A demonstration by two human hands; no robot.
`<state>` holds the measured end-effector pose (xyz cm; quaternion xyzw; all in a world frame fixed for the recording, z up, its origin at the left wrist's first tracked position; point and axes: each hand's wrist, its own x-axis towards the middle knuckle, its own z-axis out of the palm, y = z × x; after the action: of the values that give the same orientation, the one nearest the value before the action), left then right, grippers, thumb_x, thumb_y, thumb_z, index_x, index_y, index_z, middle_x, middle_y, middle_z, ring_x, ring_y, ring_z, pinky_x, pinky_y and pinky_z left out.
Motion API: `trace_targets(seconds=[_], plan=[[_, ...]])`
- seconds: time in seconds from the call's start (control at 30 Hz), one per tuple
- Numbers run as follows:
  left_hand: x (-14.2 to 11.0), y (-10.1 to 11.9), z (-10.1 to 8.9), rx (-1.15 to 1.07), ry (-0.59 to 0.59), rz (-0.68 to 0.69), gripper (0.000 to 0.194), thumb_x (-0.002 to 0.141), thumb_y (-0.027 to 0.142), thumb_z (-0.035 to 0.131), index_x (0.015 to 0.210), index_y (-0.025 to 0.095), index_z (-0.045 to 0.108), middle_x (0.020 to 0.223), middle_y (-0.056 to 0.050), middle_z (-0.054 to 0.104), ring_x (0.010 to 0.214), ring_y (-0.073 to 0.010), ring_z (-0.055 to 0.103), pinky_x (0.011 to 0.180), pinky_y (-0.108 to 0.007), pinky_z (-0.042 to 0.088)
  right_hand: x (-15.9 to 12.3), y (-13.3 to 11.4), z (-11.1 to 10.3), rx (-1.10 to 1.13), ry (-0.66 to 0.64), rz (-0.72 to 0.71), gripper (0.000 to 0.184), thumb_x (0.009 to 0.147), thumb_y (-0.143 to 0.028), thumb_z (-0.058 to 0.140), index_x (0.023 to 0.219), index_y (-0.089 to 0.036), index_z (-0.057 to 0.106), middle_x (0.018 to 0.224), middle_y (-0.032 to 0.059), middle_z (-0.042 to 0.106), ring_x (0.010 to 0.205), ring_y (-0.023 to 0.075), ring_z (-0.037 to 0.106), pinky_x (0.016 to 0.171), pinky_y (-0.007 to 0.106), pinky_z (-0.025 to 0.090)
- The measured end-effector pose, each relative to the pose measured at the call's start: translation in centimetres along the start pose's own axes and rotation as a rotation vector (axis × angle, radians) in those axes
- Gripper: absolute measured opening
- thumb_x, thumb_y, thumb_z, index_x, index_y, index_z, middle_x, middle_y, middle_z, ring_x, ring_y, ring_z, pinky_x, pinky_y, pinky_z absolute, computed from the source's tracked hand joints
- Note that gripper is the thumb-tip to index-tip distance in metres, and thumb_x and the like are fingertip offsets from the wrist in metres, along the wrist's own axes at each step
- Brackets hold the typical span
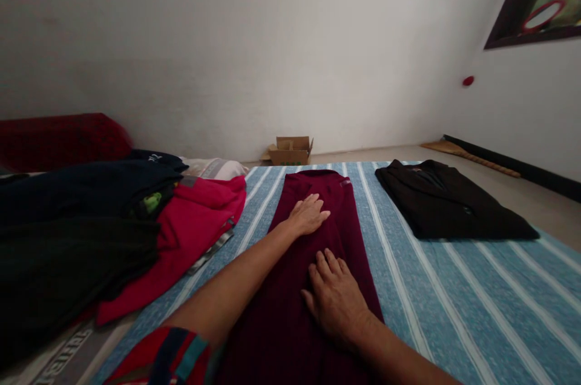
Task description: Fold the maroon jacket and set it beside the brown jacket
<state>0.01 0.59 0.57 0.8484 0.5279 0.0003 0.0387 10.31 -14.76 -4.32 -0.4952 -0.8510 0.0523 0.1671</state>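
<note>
A long maroon garment (pixel 358 252), seemingly folded lengthwise, lies on a blue-and-white striped bedsheet (pixel 399 288). Its collar or waist end points toward the wall, with a small pale label near that end. Flat on its upper part rests my left hand (pixel 309 214), fingers stretched out. Closer to me, my right hand (pixel 336 297) lies on the same cloth with its fingers slightly spread. Neither hand grips anything. The near end of the garment runs out of the bottom of the view, partly behind my forearms.
To the right sits a folded black garment (pixel 447 203). On the left is a heap with a bright pink garment (pixel 195 227), a navy one (pixel 91 188) and a dark green one (pixel 68 270). A cardboard box (pixel 290 152) stands by the wall beyond the bed.
</note>
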Motion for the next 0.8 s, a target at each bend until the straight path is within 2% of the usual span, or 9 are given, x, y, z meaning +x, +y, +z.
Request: trace_targets(seconds=[0.17,0.27,0.37,0.5,0.63,0.73,0.8], plan=[[-9.2,0.6,-0.3,-0.023,-0.038,0.008,0.049,0.092,0.041,0.028,0.127,0.011,0.044,0.146,-0.016,0.030,0.136,-0.0245,0.024,0.106,-0.042,0.026,-0.3,0.3,-0.3,-0.045,0.035,-0.015,0.045,0.091,-0.040,0.038,0.122,-0.010,0.053,0.134,0.0176,0.045,0.128,0.0333,0.033,0.100,0.047,0.033],[-14.7,2.0,0.1,-0.078,-0.047,0.008,0.050,0.092,0.043,0.028,0.130,0.013,0.042,0.146,-0.014,0.030,0.136,-0.0223,0.022,0.107,-0.041,0.024,-0.6,0.6,-0.3,-0.072,0.047,-0.048,0.041,0.090,-0.037,0.040,0.119,-0.012,0.054,0.131,0.0167,0.047,0.126,0.0321,0.036,0.098,0.045,0.035],[-18.9,3.7,0.6,-0.131,-0.081,-0.019,0.052,0.091,0.045,0.030,0.133,0.015,0.040,0.148,-0.012,0.028,0.137,-0.0221,0.019,0.109,-0.042,0.022,-0.8,0.8,-0.2,-0.099,0.064,-0.079,0.036,0.091,-0.037,0.039,0.112,-0.014,0.058,0.126,0.0156,0.050,0.124,0.0303,0.038,0.097,0.043,0.036],[-22.3,5.2,0.6,-0.192,-0.086,-0.085,0.055,0.091,0.045,0.030,0.136,0.015,0.037,0.149,-0.011,0.026,0.138,-0.0229,0.016,0.110,-0.044,0.020,-0.8,1.1,-0.3,-0.114,0.103,-0.087,0.031,0.092,-0.039,0.039,0.102,-0.018,0.060,0.118,0.0117,0.055,0.121,0.0256,0.040,0.096,0.038,0.037],[-24.9,5.9,-0.6,-0.202,-0.040,-0.104,0.053,0.091,0.043,0.030,0.134,0.013,0.039,0.148,-0.012,0.027,0.138,-0.0228,0.017,0.110,-0.044,0.019,-1.1,0.8,-1.3,-0.104,0.054,-0.053,0.031,0.092,-0.041,0.041,0.100,-0.018,0.061,0.116,0.0107,0.056,0.117,0.0234,0.044,0.096,0.038,0.037],[-26.9,6.3,-1.1,-0.187,-0.026,-0.115,0.051,0.092,0.041,0.030,0.134,0.015,0.040,0.148,-0.010,0.029,0.138,-0.0211,0.018,0.111,-0.043,0.019,-2.8,-0.4,-2.8,-0.062,0.036,-0.015,0.040,0.091,-0.046,0.039,0.111,-0.016,0.058,0.122,0.0117,0.054,0.120,0.0246,0.043,0.100,0.042,0.033],[-28.0,6.4,-0.6,-0.175,-0.013,-0.126,0.050,0.092,0.040,0.028,0.135,0.015,0.040,0.147,-0.009,0.030,0.137,-0.0203,0.019,0.111,-0.042,0.019,-4.7,-1.8,-3.6,-0.015,0.033,-0.024,0.048,0.091,-0.049,0.037,0.122,-0.016,0.052,0.131,0.0120,0.049,0.125,0.0249,0.038,0.104,0.044,0.027]])
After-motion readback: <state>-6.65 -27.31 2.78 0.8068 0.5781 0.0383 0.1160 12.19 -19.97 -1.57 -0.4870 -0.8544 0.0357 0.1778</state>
